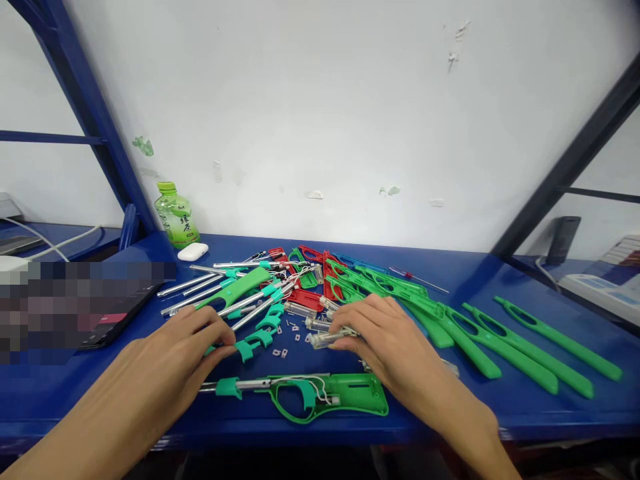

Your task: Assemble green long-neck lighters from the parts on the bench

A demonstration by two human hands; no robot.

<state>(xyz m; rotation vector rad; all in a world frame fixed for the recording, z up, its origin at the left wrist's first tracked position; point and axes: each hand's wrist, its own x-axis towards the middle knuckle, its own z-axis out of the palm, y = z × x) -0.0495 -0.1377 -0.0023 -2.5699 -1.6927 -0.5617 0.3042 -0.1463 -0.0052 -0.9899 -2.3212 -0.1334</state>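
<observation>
Blue tabletop (480, 283): clear tube (323, 341) clamped between right fingers (354, 344), hold of left fingers (215, 330) unclear

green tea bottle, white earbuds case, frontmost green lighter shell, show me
Green tea bottle (180, 221), head view, on label.
White earbuds case (193, 252), head view, on top.
Frontmost green lighter shell (364, 400), head view, on wide end.

I see open room to pass over the back right of the blue tabletop (475, 279). Fanned green handle shells (547, 362) bar a low sweep rightward; metal tubes (189, 285) crowd beyond the left hand (193, 337), and a wired green half-shell (357, 393) lies along the front.
</observation>
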